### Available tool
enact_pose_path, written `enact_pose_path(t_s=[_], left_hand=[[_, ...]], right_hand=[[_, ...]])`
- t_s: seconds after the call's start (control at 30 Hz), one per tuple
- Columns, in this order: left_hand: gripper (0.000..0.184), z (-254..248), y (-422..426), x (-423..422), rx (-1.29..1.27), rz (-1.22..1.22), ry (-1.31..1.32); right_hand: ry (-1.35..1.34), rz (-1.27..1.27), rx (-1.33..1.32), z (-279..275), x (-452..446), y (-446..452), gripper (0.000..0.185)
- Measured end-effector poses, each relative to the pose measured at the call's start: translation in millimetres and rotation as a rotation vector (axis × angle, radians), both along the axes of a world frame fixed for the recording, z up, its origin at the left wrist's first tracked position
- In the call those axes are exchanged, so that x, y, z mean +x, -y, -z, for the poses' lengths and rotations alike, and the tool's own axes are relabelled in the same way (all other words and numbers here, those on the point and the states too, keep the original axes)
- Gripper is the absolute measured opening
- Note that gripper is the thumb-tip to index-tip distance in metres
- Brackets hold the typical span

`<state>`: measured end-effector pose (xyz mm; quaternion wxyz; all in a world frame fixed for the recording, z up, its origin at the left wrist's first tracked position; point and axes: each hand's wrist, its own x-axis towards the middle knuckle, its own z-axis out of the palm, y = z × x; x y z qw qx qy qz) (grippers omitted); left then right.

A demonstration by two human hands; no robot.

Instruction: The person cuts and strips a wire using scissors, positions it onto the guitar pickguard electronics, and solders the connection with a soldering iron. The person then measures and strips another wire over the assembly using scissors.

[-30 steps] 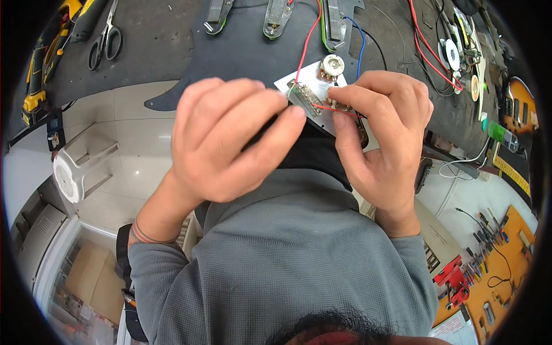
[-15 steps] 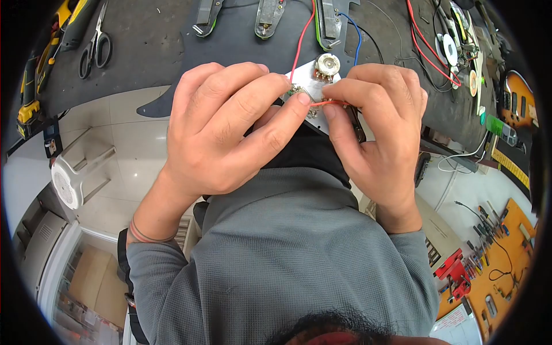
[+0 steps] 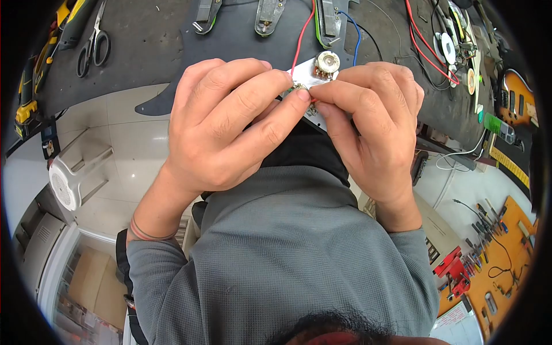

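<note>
My left hand (image 3: pixel 230 123) is closed over the left side of a metal control plate (image 3: pixel 304 73), its thumb and index fingertips at the switch; whatever they pinch is too small to make out. My right hand (image 3: pixel 376 121) pinches a short red wire (image 3: pixel 314 100) close beside the left thumb. A round potentiometer (image 3: pixel 328 62) sits on the plate beyond my fingers. From the plate a longer red wire (image 3: pixel 299 43) runs up toward the pickups. The dark pickguard (image 3: pixel 241 49) lies beneath, with pickups (image 3: pixel 268 17) on it.
Scissors (image 3: pixel 94 46) and yellow-black tools (image 3: pixel 26 109) lie at the left of the bench. On the right are loose red cable (image 3: pixel 422 49), a solder spool (image 3: pixel 448 49), a green-capped container (image 3: pixel 499 127) and a sunburst guitar body (image 3: pixel 517 98). A white stool (image 3: pixel 66 181) stands at lower left.
My left hand has come down to the plate and its fingers have closed at the switch. My right hand has moved left along the short red wire, bringing the fingertips together.
</note>
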<state>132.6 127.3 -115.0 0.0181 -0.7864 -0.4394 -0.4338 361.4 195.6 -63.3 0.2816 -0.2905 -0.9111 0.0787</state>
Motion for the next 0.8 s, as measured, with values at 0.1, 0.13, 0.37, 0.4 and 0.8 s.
enact_pose_path(t_s=[0.1, 0.13, 0.37, 0.4, 0.8], left_hand=[[0.038, -1.3, -2.3, -1.8, -0.024, 0.033, 0.031], [0.037, -5.1, -3.7, -2.4, -0.052, 0.05, 0.058], [0.036, -8.4, -8.6, -8.5, -0.081, 0.04, 0.142], [0.036, -8.2, -8.3, -8.5, -0.08, 0.042, 0.143], [0.041, -8.2, -6.1, -6.4, -0.081, 0.05, 0.121]], right_hand=[[0.0, 0.003, 0.002, 0.5, -0.5, 0.4, 0.03], [0.002, 0.005, 0.002, 0.5, -0.7, 0.5, 0.03], [0.011, -0.001, 0.023, 1.1, -1.3, -0.2, 0.029], [0.019, -0.003, 0.033, 0.5, -1.7, -0.2, 0.028], [0.057, -0.017, 0.093, -3.6, -5.4, -1.9, 0.024]])
